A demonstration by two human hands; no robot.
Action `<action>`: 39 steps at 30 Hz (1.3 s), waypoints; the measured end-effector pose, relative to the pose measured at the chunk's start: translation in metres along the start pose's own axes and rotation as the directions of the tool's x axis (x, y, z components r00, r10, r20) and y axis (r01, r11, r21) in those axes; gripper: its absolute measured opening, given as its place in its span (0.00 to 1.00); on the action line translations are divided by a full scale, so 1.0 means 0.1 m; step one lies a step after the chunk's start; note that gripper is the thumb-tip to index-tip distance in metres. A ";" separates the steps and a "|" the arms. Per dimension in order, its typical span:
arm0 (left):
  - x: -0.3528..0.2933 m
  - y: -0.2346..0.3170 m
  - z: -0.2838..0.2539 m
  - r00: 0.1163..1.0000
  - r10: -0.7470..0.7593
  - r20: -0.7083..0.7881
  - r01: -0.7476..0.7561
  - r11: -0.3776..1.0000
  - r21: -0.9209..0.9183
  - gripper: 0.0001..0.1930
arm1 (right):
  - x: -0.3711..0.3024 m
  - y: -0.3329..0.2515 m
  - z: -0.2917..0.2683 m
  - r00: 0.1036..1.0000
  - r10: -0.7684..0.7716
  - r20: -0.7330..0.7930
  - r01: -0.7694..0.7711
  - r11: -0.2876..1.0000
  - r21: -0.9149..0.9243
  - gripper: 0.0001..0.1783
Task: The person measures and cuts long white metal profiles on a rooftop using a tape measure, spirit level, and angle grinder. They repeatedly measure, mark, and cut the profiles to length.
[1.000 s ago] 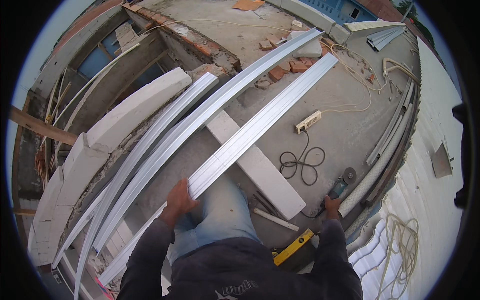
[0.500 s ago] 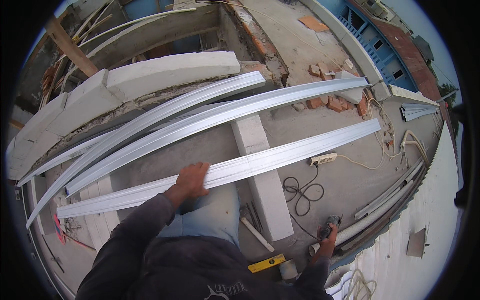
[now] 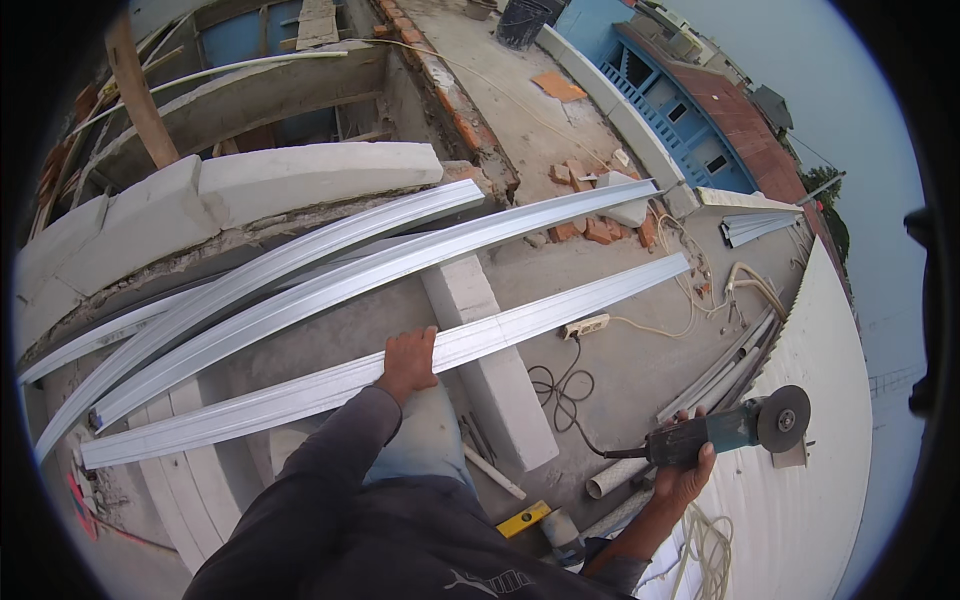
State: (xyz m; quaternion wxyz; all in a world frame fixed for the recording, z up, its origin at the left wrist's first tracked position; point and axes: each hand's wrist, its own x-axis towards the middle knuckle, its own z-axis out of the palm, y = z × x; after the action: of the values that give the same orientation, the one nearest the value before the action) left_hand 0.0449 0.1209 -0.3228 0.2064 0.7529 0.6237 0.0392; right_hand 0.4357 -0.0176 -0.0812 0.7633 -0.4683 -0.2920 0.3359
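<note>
Long silver metal profile (image 3: 478,340) is lying across the white block (image 3: 510,415), left hand (image 3: 410,362) gripping its near edge, right hand (image 3: 686,475) wrapped around the angle grinder (image 3: 722,436) off to the right, disc (image 3: 784,419) pointing away. My two cents — press the profile firmly onto the block so it can't chatter, fingers well clear of the disc. Watch the black cord (image 3: 589,441) too — its loops sit near the block, probably an easy snag.

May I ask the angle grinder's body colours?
The angle grinder's body is teal and black, clearest in the head view.
</note>
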 end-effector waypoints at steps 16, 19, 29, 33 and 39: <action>-1.90 0.46 -0.85 0.906 0.422 -0.026 -0.299 0.598 -0.744 0.28 | -1.61 0.88 1.53 0.936 0.333 0.118 -0.345 0.933 0.104 0.20; -1.91 0.24 -0.89 0.904 0.402 -0.147 -0.359 0.523 -0.773 0.19 | -1.64 0.86 1.75 0.943 0.305 0.135 -0.316 0.946 0.068 0.19; -1.90 0.07 -0.79 0.941 0.340 0.005 -0.195 0.551 -0.812 0.14 | -1.56 1.14 1.97 0.943 0.331 0.034 -0.330 0.943 -0.042 0.14; -1.75 0.23 -0.72 0.903 0.404 -0.144 -0.365 0.549 -0.752 0.23 | -1.27 1.07 1.76 0.938 0.346 0.028 -0.346 0.938 0.033 0.12; -1.25 0.25 -0.39 0.914 0.302 -0.271 -0.391 0.836 -0.385 0.38 | -0.39 0.59 0.76 0.966 0.255 0.030 -0.243 0.946 -0.217 0.16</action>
State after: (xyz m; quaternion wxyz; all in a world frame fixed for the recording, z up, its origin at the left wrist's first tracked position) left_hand 0.0288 0.0084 -0.2537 0.2936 0.7813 0.4694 0.2882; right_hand 0.3408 0.0109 -0.1104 0.6520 -0.5698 -0.2865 0.4101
